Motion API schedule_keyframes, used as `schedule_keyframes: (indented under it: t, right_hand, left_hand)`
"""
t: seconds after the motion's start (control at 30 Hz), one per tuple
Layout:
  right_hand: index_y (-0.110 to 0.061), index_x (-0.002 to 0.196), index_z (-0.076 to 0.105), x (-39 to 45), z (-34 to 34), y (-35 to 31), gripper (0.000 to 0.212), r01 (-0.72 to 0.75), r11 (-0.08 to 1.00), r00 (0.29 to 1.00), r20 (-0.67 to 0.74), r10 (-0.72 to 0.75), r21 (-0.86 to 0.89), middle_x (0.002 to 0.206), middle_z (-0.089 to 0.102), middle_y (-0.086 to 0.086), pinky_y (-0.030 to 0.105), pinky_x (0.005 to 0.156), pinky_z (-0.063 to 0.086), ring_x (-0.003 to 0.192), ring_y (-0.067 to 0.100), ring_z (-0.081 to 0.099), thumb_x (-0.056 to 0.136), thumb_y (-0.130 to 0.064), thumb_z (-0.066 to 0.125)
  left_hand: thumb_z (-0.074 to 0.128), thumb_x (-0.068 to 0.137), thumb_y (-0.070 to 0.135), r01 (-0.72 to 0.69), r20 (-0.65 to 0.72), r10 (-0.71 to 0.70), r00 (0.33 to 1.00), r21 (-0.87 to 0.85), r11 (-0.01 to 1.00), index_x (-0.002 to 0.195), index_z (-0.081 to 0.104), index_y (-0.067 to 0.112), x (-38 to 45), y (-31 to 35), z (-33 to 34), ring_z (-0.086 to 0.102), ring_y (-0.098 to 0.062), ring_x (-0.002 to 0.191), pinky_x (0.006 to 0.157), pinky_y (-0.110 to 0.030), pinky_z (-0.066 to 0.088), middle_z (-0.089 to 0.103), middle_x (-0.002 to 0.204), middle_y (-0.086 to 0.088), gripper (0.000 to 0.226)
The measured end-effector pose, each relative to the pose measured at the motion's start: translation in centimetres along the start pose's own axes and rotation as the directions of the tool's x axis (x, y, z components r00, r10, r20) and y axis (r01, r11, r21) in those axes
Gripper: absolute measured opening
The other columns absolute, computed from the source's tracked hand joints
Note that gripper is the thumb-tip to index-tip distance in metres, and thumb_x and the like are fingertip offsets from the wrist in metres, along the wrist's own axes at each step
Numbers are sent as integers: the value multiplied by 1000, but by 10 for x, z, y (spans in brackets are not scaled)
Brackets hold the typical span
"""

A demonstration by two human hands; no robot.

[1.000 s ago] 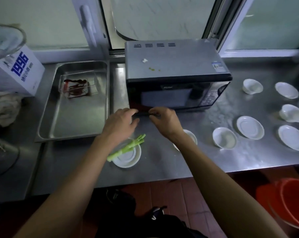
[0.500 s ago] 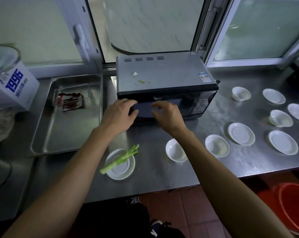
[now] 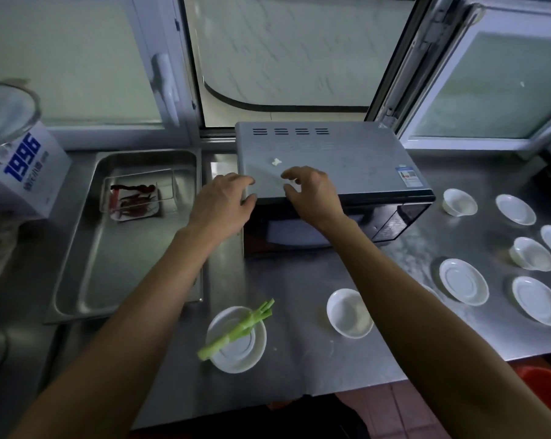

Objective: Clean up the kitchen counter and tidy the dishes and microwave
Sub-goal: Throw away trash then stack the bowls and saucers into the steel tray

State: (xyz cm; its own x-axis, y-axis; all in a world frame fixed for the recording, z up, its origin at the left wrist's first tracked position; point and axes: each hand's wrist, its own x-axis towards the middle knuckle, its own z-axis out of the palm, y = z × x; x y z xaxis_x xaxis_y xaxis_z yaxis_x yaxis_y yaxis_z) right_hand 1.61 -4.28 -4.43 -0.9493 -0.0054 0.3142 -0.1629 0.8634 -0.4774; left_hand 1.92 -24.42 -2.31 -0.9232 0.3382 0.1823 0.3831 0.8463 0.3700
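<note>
Head: hands [image 3: 264, 201] atop microwave [image 3: 347, 160] front

1. Dim light over a steel tabletop [image 3: 299, 369].
2. Behind it, white-framed windows [image 3: 299, 52] with frosted panes; the right sash [image 3: 496, 83] swings open.
3. Below, a reddish tiled floor [image 3: 400, 410].
</note>
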Motion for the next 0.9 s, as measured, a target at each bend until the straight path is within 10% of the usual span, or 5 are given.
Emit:
schedule_keyframes:
  t: [0.5, 0.9]
  right_hand:
    - [-19, 134, 60, 80, 26, 14, 36, -24, 987, 989, 138, 46, -160, 134, 61, 6, 40, 99, 46, 121, 26, 54, 98, -23, 59]
    - [-15, 112, 71, 101, 33, 21, 22, -7, 967, 984, 169, 51, -255, 114, 62, 9, 43, 91, 46, 108, 29, 54, 99, -24, 56]
  left_hand:
    - [55, 99, 35, 9, 8, -9, 1000, -24, 1000, 130, 62, 20, 48, -26, 10, 58, -29, 114, 90, -43, 48, 64, 128, -5, 35]
    - [53, 100, 35, 40, 32, -39, 999, -39, 998, 130, 62, 19, 67, -36, 24, 58, -31, 113, 89, -47, 51, 65, 127, -6, 35]
